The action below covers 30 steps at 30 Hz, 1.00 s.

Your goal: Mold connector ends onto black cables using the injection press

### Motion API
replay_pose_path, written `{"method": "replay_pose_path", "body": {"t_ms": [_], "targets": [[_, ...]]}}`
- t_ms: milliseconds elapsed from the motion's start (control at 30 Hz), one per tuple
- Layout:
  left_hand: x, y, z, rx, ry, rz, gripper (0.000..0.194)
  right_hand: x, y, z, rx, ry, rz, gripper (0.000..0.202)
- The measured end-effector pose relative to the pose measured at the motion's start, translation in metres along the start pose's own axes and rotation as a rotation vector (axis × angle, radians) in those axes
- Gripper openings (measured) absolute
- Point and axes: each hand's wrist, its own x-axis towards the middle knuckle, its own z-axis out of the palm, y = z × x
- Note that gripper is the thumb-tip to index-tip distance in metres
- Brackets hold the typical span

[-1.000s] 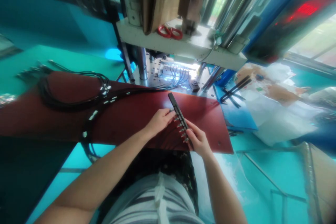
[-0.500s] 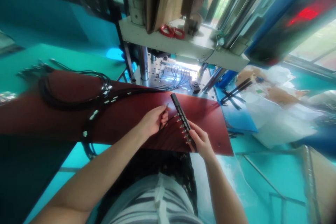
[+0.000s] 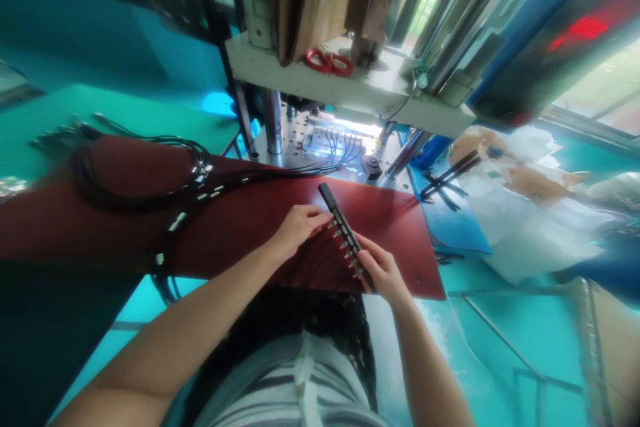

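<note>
My right hand point(image 3: 384, 268) grips the lower end of a long black bar-shaped holder point(image 3: 327, 196), tilted with its far end to the left. Several small metal-tipped cable ends point(image 3: 345, 244) stick out of the bar's left side, and their thin dark cables trail faintly over the red-brown board. At the upper part of that row, my left hand point(image 3: 294, 232) pinches a thin black cable end against the bar. The fingers hide most of this piece.
Bundled black cables point(image 3: 185, 199) lie across the red-brown board point(image 3: 395, 227) at left. Beyond stands a press with a lit metal bed point(image 3: 295, 147); red-handled scissors point(image 3: 329, 61) rest on its crossbeam point(image 3: 280, 73). Pliers-like black tools point(image 3: 447, 177) and plastic bags point(image 3: 530, 227) are at right.
My left hand has moved right and slightly up, bringing the cable end from beside the bar to its edge. The bar has shifted slightly left in my right hand.
</note>
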Motion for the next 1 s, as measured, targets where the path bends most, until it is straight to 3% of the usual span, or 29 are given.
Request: {"method": "replay_pose_path", "body": {"t_ms": [233,300,467,533,667,767,900,1000], "targets": [[0.014,-0.009,0.001,0.133,0.05,0.061,0.031,0.003,0.0,0.003,-0.09,-0.021,-0.01,0.049],[0.024,-0.009,0.001,0.315,0.016,0.125,0.031,0.004,0.001,0.004,-0.085,-0.019,0.014,0.049],[0.052,0.006,0.003,1.021,-0.117,0.263,0.032,0.008,-0.001,0.005,-0.161,0.023,0.068,0.048],[0.062,0.015,-0.001,1.188,-0.044,0.307,0.03,0.007,-0.008,0.004,-0.408,0.036,0.063,0.043],[0.084,0.022,-0.018,1.341,0.318,0.524,0.034,0.001,-0.024,0.007,-1.207,0.011,-0.046,0.041],[0.101,0.014,-0.029,1.417,0.428,0.486,0.043,0.004,-0.037,0.007,-1.453,-0.087,-0.065,0.037],[0.114,-0.004,-0.029,1.474,0.404,0.448,0.039,0.049,-0.06,-0.014,-1.347,-0.145,-0.118,0.025],[0.117,-0.01,-0.025,1.491,0.399,0.477,0.034,0.121,-0.08,-0.037,-0.886,0.042,-0.199,0.015]]}}
